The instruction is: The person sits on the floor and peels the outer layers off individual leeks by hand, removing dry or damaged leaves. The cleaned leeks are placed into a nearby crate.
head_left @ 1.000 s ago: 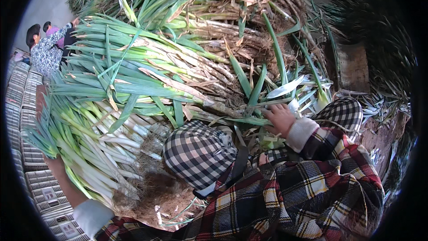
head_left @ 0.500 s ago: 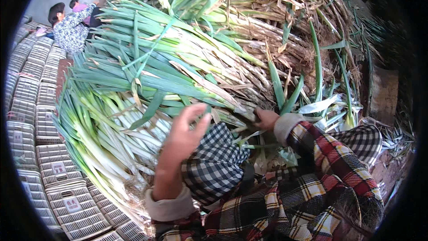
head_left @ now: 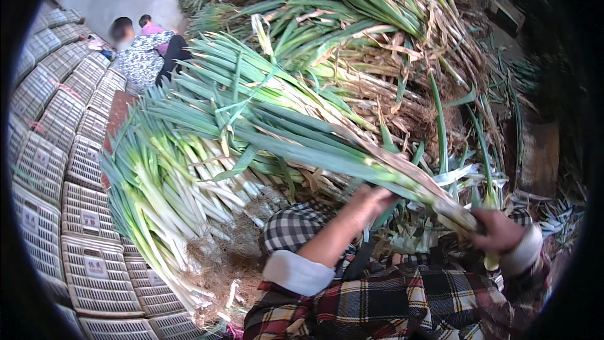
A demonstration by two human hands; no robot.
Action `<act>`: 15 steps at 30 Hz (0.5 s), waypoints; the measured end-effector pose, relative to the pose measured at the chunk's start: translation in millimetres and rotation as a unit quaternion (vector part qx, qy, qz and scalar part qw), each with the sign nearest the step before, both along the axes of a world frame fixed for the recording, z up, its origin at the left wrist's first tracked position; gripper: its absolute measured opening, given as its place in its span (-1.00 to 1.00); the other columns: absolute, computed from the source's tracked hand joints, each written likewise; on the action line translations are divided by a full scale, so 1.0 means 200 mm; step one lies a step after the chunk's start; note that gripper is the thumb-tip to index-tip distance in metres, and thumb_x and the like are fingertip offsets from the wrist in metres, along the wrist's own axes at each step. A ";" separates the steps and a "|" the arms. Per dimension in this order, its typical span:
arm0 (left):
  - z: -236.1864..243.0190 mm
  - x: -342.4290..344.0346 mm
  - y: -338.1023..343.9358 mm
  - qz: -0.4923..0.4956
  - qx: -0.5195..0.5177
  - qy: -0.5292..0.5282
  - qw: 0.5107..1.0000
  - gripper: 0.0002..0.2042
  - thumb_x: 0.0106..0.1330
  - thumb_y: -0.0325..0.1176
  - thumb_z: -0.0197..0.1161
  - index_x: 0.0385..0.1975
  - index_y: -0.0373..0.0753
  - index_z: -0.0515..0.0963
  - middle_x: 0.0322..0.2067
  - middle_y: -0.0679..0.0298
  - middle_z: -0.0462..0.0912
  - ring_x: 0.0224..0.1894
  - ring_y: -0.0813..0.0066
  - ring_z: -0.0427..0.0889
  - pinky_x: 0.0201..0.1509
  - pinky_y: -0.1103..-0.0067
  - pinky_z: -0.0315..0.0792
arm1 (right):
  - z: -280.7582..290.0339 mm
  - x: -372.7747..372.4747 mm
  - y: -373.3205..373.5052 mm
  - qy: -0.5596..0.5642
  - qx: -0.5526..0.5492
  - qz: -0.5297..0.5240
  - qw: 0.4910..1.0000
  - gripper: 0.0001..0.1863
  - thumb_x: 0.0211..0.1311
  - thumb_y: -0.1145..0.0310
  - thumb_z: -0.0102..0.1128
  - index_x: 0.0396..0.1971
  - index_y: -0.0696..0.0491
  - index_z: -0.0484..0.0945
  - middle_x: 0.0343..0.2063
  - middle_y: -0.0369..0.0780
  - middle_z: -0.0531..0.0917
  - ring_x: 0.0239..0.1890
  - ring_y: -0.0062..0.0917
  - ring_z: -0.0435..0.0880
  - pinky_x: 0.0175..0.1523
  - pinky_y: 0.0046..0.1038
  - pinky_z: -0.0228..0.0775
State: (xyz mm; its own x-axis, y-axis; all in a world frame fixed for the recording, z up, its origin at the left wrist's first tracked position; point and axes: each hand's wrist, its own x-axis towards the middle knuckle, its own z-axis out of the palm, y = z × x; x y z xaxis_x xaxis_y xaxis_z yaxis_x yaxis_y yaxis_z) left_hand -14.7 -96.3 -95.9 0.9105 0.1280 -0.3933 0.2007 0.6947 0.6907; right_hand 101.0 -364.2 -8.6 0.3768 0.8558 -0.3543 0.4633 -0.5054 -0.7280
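Curling round the leek (head_left: pixel 406 182), the right hand (head_left: pixel 498 232) points leftward.

In front of me: reddish-brown surface (head_left: pixel 117 112), strip showing at left. White-stemmed leeks (head_left: pixel 158 204) heaped directly on it, leaves upper left, roots nearer me.

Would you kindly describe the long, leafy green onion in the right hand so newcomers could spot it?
Start at the large heap of dry-leaved green onions, upper middle. Across its lower edge, the long, leafy green onion slants down to the bare right hand gripping its lower end. Unlike its neighbours, which lie piled, it is held up.
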 end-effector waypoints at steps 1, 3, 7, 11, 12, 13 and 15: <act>-0.01 0.00 -0.08 0.004 -0.071 -0.040 0.997 -0.58 -0.01 -0.32 0.19 -0.13 -0.24 0.28 -0.18 0.21 0.41 -0.08 0.36 0.37 0.08 0.44 0.23 | 0.09 -0.05 -0.07 -0.015 -0.035 -0.042 0.998 -0.53 -0.22 0.31 0.17 -0.24 0.24 0.37 -0.63 -0.04 0.52 -0.59 -0.32 0.54 -0.47 -0.39 0.36; 0.00 0.01 -0.22 -0.044 -0.194 -0.097 0.975 -0.58 -0.06 -0.43 0.15 -0.11 -0.23 0.31 -0.18 0.27 0.43 -0.06 0.41 0.37 0.09 0.47 0.20 | 0.13 -0.13 -0.26 -0.080 -0.037 -0.089 0.992 -0.51 -0.29 0.29 0.19 -0.27 0.22 0.40 -0.60 -0.03 0.51 -0.57 -0.25 0.54 -0.45 -0.37 0.36; 0.27 0.06 -0.31 -0.149 -0.206 -0.131 0.958 -0.53 -0.01 -0.34 0.20 -0.06 -0.23 0.26 -0.15 0.24 0.41 -0.03 0.38 0.36 0.09 0.40 0.21 | 0.11 -0.30 -0.36 -0.160 -0.044 -0.115 0.979 -0.57 -0.23 0.18 0.22 -0.37 0.18 0.42 -0.56 -0.03 0.50 -0.51 -0.22 0.53 -0.40 -0.34 0.36; 0.44 0.07 -0.42 -0.115 0.039 -0.229 0.966 -0.39 -0.01 -0.02 0.21 -0.01 -0.25 0.21 -0.12 0.20 0.38 -0.02 0.37 0.34 0.08 0.36 0.22 | 0.13 -0.35 -0.21 -0.193 0.139 -0.132 0.962 -0.34 -0.18 0.16 0.27 -0.08 0.19 0.24 -0.40 -0.04 0.47 -0.41 -0.28 0.52 -0.31 -0.37 0.39; 0.56 0.08 -0.43 -0.130 0.068 -0.225 0.963 -0.34 -0.02 0.06 0.17 -0.01 -0.25 0.20 -0.10 0.22 0.36 -0.01 0.37 0.33 0.09 0.38 0.21 | 0.22 -0.34 -0.16 -0.196 0.169 -0.145 0.955 -0.35 -0.19 0.21 0.29 -0.09 0.19 0.25 -0.38 -0.07 0.45 -0.38 -0.30 0.50 -0.29 -0.36 0.38; 0.57 0.12 -0.44 -0.162 0.103 -0.246 0.950 -0.30 -0.04 0.14 0.13 0.00 -0.27 0.19 -0.08 0.22 0.33 -0.01 0.36 0.33 0.10 0.41 0.19 | 0.26 -0.33 -0.12 -0.240 0.239 -0.146 0.929 -0.36 -0.19 0.24 0.30 -0.09 0.19 0.24 -0.36 -0.09 0.42 -0.34 -0.28 0.47 -0.25 -0.35 0.36; 0.65 0.15 -0.43 -0.144 0.157 -0.269 0.939 -0.24 -0.05 0.23 0.04 0.01 -0.28 0.18 -0.07 0.20 0.33 0.00 0.35 0.31 0.10 0.42 0.19 | 0.31 -0.29 0.02 -0.281 0.354 -0.160 0.877 -0.36 -0.18 0.27 0.29 -0.07 0.18 0.24 -0.26 -0.06 0.37 -0.21 -0.25 0.42 -0.16 -0.36 0.32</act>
